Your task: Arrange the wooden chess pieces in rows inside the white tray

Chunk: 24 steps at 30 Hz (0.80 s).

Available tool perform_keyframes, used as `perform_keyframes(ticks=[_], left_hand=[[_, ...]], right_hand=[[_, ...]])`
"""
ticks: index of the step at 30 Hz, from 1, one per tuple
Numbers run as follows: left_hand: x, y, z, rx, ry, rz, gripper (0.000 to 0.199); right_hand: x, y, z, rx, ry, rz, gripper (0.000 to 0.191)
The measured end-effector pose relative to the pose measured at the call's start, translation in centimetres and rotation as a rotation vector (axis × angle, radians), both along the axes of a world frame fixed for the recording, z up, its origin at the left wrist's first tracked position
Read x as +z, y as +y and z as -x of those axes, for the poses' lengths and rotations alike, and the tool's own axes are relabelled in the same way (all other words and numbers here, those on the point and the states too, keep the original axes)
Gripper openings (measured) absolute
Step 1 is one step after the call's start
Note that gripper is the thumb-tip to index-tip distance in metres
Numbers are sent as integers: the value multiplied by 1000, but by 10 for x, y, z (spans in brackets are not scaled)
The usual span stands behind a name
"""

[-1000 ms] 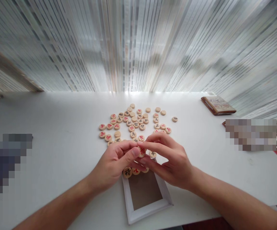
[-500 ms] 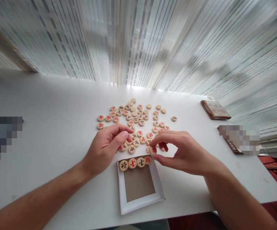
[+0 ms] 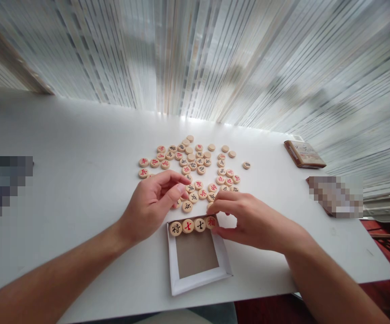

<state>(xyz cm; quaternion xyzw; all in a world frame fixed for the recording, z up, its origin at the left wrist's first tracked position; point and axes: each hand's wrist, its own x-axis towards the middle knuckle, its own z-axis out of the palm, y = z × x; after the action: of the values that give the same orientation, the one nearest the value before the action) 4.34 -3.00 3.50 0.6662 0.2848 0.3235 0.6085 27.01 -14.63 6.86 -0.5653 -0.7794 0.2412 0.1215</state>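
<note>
My right hand [image 3: 248,220] pinches a round wooden Chinese chess piece [image 3: 211,222] with a red character, at the far right corner of a shallow white cardboard box [image 3: 201,279]. Thumb and fingers touch its sides. Along the box's far wall, left of that piece, lie a black-marked piece [image 3: 175,228], a red-marked piece [image 3: 188,225] and another black-marked piece [image 3: 199,225]. My left hand [image 3: 156,202] hovers left of the loose pieces, fingers loosely curled, thumb near the index finger; I see nothing in it. It hides some pieces beneath.
Many loose chess pieces [image 3: 192,165], red-marked, black-marked and blank side up, spread over the white table [image 3: 90,166] beyond the box. A brown box [image 3: 304,154] and a partly blurred brown one [image 3: 333,195] lie at right. A striped curtain [image 3: 181,58] hangs behind.
My right hand has lowered the red-marked piece from above the box's far wall into its right corner, over where a red-marked piece showed. My left hand has stayed nearly still.
</note>
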Motion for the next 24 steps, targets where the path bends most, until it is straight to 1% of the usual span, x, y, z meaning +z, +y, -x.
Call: perform_keyframes(ticks=[2,6,9,12,15,17,18,20,22,24], left_hand=[[-1,0,0,0,0,4,18],[-2,0,0,5,-7,2,17],[-1,2,1,17,-33,-3,16],[3,12,6,87,-57,11,17],[6,31,16,232,-83,-39,16],[7,47,23,353,-96,-131,15],[7,55,27,402,-95,-177,15],[6,68,33,485,-56,-274,15],[3,76,36,525,14,-344,15],[1,79,38,528,157,-425,17]], right_hand=[[0,0,0,3,-2,-3,2],[-1,0,-1,8,0,25,3],[0,0,-1,4,6,17,4],[3,1,-2,13,52,28,7],[0,6,-8,10,162,-38,3],[-8,12,-16,-51,236,-161,14],[-13,16,-20,-117,267,-234,19],[-26,24,-29,-293,319,-393,26],[-39,31,-37,-437,356,-502,30],[-49,37,-42,-516,366,-554,32]])
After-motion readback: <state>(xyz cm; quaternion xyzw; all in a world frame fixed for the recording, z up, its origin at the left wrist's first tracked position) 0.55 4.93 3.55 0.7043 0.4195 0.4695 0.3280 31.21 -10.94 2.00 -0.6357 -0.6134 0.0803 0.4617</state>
